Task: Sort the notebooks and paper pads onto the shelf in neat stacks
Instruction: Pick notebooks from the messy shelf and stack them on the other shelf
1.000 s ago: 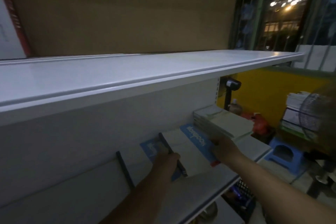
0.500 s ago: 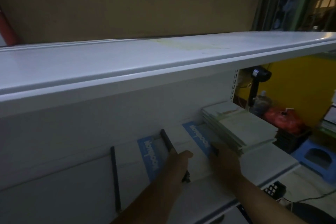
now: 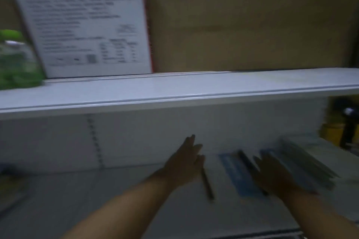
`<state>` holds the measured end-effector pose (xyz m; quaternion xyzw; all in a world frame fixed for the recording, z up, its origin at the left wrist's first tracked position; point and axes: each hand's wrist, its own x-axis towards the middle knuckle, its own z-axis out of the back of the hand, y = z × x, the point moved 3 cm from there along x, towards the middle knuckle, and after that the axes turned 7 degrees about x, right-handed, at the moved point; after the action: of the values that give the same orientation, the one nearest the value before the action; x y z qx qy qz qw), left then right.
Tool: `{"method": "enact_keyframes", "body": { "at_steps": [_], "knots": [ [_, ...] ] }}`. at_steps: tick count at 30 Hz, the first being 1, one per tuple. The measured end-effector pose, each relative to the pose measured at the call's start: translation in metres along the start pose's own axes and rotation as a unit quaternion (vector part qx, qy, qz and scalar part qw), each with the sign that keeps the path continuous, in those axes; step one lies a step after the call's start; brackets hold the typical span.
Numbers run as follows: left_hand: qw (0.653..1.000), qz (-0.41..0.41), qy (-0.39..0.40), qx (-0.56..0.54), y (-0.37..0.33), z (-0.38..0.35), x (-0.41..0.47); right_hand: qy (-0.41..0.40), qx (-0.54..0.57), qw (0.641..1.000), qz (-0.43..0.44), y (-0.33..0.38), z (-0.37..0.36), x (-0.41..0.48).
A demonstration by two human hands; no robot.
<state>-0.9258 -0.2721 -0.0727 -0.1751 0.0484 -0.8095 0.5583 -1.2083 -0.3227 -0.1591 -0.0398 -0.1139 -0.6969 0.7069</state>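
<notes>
Head view is blurred: on the lower shelf [image 3: 58, 200], notebooks [image 3: 236, 175] lie at four o'clock beside a pad stack [image 3: 308, 159]. Left hand [image 3: 184, 163] hangs released; right hand [image 3: 275, 176] rests flat, grasping nothing. Stacking looks mostly done, squaring remains.

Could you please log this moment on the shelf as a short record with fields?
left hand: open, raised, holding nothing
right hand: open, flat over the blue-covered notebooks
pale stack: lower shelf, to the right of the hands
upper shelf: white printed box, brown carton, green item
image: motion-blurred
</notes>
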Motion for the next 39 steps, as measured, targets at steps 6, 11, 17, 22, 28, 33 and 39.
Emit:
{"method": "enact_keyframes", "body": {
  "at_steps": [6,11,17,22,28,33,39],
  "knots": [
    [0.953,0.187,0.063,0.229,0.183,0.129,-0.168,0.134,0.059,0.943,0.300,0.309,0.043,-0.083],
    [0.906,0.339,0.051,0.247,0.269,0.199,-0.346,0.126,0.074,0.864,0.481,0.488,0.056,-0.166],
    [0.882,0.426,0.032,0.197,0.316,0.240,-0.475,0.144,0.046,0.827,0.542,0.606,0.055,-0.232],
    [0.879,0.444,0.000,0.177,0.359,0.244,-0.527,0.196,0.034,0.808,0.555,0.683,0.040,-0.253],
    [0.872,0.461,0.014,0.164,0.440,0.249,-0.547,0.219,0.019,0.797,0.563,0.777,0.019,-0.239],
    [0.868,0.477,-0.001,0.139,0.516,0.273,-0.541,0.118,0.063,0.802,0.583,0.872,0.014,-0.202],
    [0.872,0.479,-0.005,0.101,0.574,0.302,-0.531,0.077,0.236,0.848,0.469,0.963,0.025,-0.141]
  ]
}}
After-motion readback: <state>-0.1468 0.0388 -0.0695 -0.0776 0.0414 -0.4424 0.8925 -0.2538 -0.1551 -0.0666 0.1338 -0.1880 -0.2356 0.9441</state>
